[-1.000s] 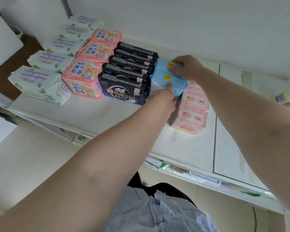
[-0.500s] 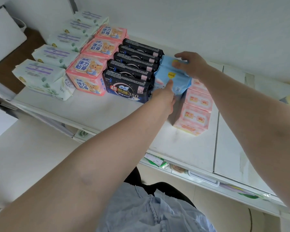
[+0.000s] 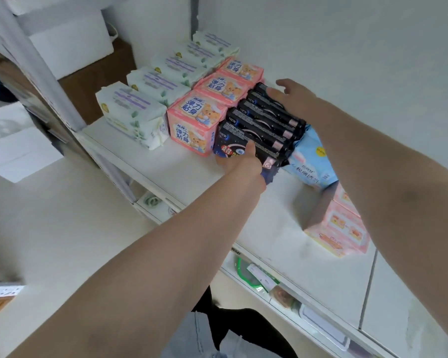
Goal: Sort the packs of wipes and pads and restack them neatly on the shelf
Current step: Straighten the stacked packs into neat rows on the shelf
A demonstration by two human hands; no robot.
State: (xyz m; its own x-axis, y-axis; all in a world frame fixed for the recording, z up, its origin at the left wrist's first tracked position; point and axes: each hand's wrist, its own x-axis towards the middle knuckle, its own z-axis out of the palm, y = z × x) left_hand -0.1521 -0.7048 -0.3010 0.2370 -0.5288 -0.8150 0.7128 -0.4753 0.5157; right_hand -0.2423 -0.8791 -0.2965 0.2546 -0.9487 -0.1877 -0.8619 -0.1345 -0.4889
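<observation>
On the white shelf (image 3: 192,177), several dark navy pad packs (image 3: 265,120) stand in a row running front to back. My left hand (image 3: 239,162) presses flat against the face of the front pack. At the far end of the row, my right hand (image 3: 292,95) rests on the rear packs with its fingers spread. Left of the dark row sit three pink packs with a bear print (image 3: 199,120), then a row of white wipe packs with purple print (image 3: 140,109). Light blue packs (image 3: 312,156) lie to the right, partly under my right forearm. Pale pink packs (image 3: 339,228) sit nearer the front.
A white shelf upright (image 3: 49,73) rises at the left, with white boxes (image 3: 70,40) behind it. The lower shelf holds a green-edged bag (image 3: 259,277) and a plastic box (image 3: 323,329). A white wall stands close behind the packs.
Both hands have left the light blue pack and moved left to the dark navy row, one at each end. The view has shifted closer and to the left.
</observation>
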